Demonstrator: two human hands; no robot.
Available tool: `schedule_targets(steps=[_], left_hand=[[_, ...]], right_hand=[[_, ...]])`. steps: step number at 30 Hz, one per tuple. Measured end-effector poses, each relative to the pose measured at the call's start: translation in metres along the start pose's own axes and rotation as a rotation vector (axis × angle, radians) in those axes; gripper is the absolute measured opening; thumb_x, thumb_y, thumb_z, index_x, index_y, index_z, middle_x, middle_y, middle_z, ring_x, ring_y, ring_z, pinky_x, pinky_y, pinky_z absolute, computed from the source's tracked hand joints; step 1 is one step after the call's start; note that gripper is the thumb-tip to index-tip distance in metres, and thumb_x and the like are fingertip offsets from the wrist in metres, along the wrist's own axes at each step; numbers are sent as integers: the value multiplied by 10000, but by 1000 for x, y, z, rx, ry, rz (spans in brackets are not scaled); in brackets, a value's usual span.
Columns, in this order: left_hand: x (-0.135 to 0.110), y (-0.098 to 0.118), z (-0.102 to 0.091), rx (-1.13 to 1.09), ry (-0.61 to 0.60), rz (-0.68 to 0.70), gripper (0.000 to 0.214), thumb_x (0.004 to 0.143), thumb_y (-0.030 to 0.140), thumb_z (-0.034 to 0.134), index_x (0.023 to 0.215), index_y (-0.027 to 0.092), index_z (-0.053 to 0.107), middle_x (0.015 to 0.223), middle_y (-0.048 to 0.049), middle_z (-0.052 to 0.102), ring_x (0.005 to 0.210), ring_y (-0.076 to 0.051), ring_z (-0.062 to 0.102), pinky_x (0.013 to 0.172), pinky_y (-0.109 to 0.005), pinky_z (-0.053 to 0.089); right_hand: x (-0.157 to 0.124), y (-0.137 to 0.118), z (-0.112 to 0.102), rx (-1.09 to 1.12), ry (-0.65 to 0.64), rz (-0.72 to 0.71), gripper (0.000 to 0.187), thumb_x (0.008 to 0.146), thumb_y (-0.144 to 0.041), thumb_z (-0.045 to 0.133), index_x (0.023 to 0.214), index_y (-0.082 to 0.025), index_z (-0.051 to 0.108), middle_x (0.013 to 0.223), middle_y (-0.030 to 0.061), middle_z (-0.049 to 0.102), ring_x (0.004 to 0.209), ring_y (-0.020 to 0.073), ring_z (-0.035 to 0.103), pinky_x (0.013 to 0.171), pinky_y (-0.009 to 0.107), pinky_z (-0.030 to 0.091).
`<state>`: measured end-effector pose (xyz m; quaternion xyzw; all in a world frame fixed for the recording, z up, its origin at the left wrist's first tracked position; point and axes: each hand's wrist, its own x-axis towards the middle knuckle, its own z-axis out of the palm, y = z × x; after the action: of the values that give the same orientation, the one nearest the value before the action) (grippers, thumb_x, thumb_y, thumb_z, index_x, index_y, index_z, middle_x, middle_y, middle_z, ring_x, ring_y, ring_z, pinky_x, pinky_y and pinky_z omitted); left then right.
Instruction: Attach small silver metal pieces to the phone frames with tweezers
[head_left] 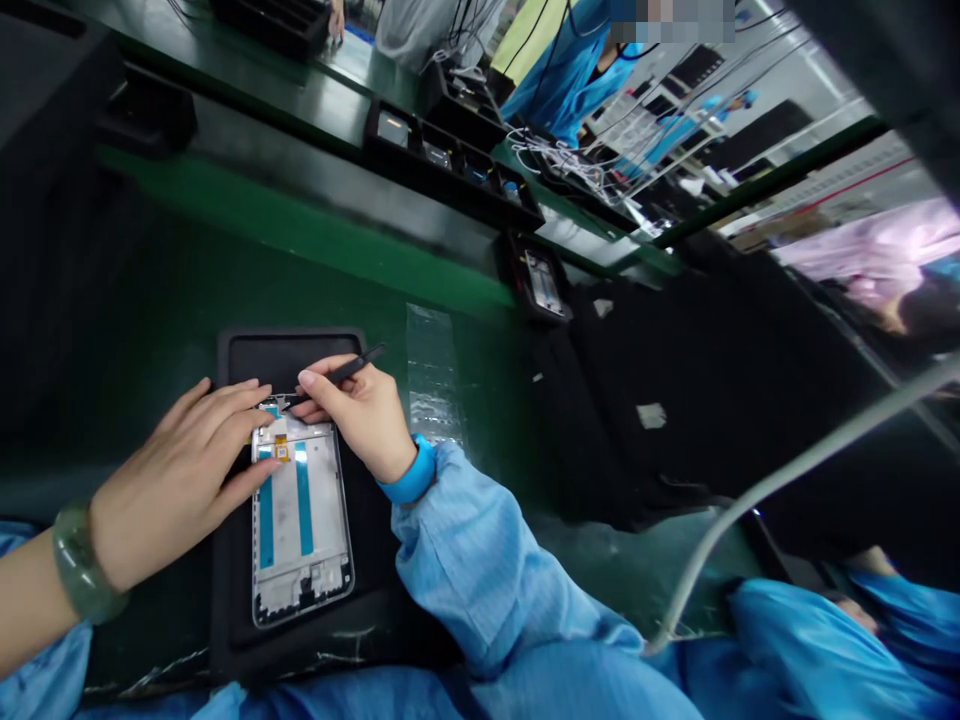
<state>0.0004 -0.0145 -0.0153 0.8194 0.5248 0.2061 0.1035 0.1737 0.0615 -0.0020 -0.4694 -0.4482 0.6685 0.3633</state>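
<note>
A phone frame (pixel 324 500) with two blue adhesive strips and a small orange flex cable (pixel 282 448) lies in a black foam tray (pixel 225 590). My left hand (pixel 202 450) rests along its upper left side, fingers stretched out over the top edge and the thumb near the flex cable. In my right hand (pixel 360 405) is a thin black stick tool (pixel 356 365), pinched between thumb and fingers. The tool's lower end reaches the top of the phone frame; the fingers partly cover that spot.
A clear plastic strip (pixel 433 370) lies on the green table right of the tray. Another phone frame (pixel 543 283) sits in a black holder beyond. Black foam sheets (pixel 720 390) are piled at the right, crossed by a grey cable (pixel 787 450). A co-worker's blue sleeve (pixel 802 630) shows at lower right.
</note>
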Motion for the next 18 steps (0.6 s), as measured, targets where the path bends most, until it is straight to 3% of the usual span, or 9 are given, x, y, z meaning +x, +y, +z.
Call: schedule_targets(steps=[14,18], left_hand=[[-1,1,1,29,-18,-2,454,896,524,397,1172,181,506,1329,-115,509,1257,-264,446,1092,-489,314],[0,1,1,60,-6,16,437,906,483,399,1229,206,498,1324,-106,510,1241,-275,464,1082,-506,325]], right_hand=[[-1,6,0,-80,10,-64,240,712,-366,705,816,-176,603,597,-37,616,563,115,667,539,206,549],[-3,7,-2,-229,-15,-188,187,763,-362,666,835,-199,608,707,-21,642,629,127,680,615,247,558]])
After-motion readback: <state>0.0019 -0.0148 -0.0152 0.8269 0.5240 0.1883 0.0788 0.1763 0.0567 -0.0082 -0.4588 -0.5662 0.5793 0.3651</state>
